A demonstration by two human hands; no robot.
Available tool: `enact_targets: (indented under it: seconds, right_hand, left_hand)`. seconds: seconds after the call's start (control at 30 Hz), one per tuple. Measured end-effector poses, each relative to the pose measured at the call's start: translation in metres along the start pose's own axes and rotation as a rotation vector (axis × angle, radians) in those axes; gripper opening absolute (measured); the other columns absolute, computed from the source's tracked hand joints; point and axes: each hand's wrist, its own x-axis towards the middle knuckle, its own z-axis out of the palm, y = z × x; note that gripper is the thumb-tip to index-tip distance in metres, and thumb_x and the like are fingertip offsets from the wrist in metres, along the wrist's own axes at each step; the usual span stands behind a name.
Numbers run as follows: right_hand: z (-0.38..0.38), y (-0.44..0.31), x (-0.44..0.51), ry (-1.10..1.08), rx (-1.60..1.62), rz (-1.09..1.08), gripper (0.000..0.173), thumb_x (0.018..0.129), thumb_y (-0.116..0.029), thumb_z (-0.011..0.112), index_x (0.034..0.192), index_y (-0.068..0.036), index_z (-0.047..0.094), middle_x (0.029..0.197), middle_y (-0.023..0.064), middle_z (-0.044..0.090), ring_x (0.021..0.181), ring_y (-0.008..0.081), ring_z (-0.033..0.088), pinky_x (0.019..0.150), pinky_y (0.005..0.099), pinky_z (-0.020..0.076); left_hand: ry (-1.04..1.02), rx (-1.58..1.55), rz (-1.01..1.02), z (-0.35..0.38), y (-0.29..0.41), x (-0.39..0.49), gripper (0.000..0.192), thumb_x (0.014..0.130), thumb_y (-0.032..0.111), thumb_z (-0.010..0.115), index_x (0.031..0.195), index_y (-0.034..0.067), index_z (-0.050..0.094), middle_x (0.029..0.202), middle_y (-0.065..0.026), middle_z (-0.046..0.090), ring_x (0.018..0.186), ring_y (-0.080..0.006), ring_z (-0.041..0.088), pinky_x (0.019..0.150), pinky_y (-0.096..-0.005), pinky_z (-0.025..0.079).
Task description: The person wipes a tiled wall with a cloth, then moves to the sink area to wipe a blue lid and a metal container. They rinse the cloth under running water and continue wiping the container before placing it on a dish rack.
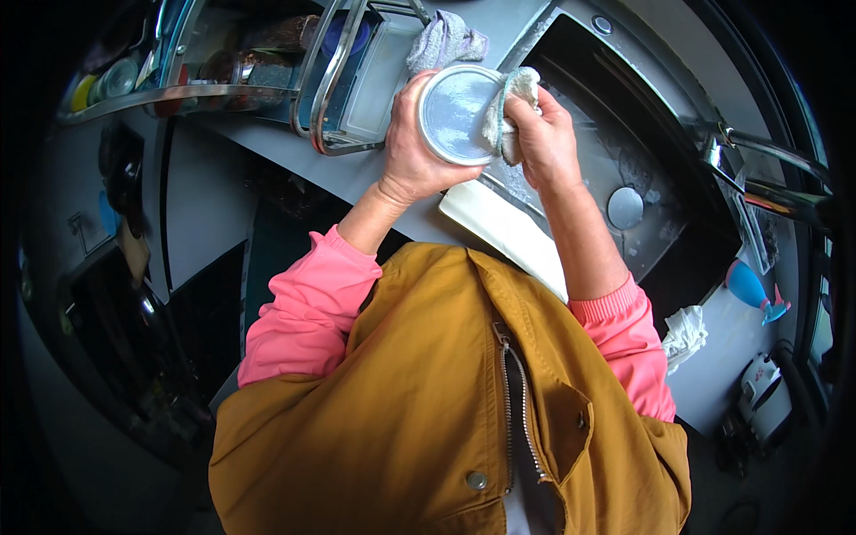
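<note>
A round container or lid (458,115) with a pale rim and a wet-looking bluish face is held up at the near left edge of the sink. My left hand (413,137) grips it around its left side and underneath. In my right hand (550,137) is a bunched whitish cloth (513,100) with a green edge, pressed against the right rim of the round piece. The piece's far side is turned away, so I cannot tell how deep it is. Behind my hands a second, greyish cloth (445,41) lies on the counter.
Right of my hands lies the wet dark sink (588,174) with its round drain cover (625,207) and a faucet (715,150). A white board (501,224) rests along its near edge. To the left stand a metal rack (334,73) and a pale rectangular container (381,80).
</note>
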Motion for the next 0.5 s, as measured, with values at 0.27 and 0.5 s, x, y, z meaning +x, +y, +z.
enact_targets:
  seconds: [0.27,0.5]
  right_hand:
    - [0.003,-0.016,0.003,-0.155,-0.387,0.046,0.071,0.075,-0.034,0.077,0.127,0.004,0.047,0.105,0.0152,0.060,0.094,0.0205,0.060,0.081,0.0326,0.0497]
    - [-0.011,-0.037,0.008,-0.409,-0.640,-0.086,0.082,0.064,-0.037,0.079,0.123,0.011,0.048,0.103,0.0206,0.062,0.096,0.0253,0.063,0.085,0.0338,0.0513]
  left_hand:
    - [0.095,0.063,0.142,0.014,0.009,-0.003,0.105,0.050,0.030,0.089,0.134,0.002,0.033,0.131,-0.0184,0.045,0.121,-0.0362,0.044,0.105,-0.0463,0.032]
    - [0.036,0.156,0.197,0.017,0.018,-0.001,0.101,0.052,0.035,0.087,0.132,0.002,0.036,0.129,-0.0174,0.047,0.120,-0.0351,0.046,0.103,-0.0467,0.030]
